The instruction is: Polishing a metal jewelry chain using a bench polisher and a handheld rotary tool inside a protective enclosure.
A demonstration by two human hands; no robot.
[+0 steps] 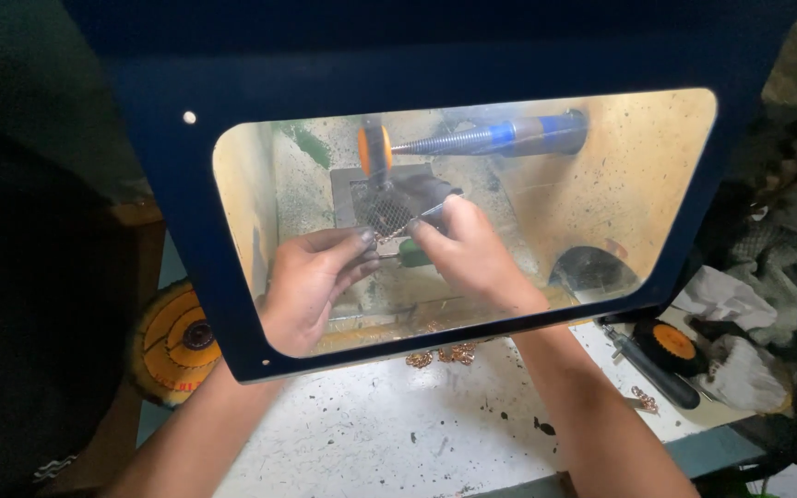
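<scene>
Through the clear window of a dark blue hood (pixel 186 231) I see both my hands inside a polishing box. My left hand (pixel 311 281) pinches one end of a thin golden chain (pixel 389 233). My right hand (pixel 468 249) pinches the other end and also grips a green-handled tool (pixel 414 257). The chain is stretched between the fingertips, just below a small orange wheel (pixel 375 150) on a tapered threaded spindle (pixel 445 141). A mesh vent (pixel 382 210) sits behind the chain.
Several golden chains (pixel 442 354) lie on the white speckled bench (pixel 389 424) under the hood's edge; another chain piece (pixel 645 398) lies at the right. A yellow cloth buffing wheel (pixel 175 341) rests at the left. A black-handled tool (pixel 652 367), an orange wheel (pixel 671 343) and crumpled rags (pixel 740 360) are at the right.
</scene>
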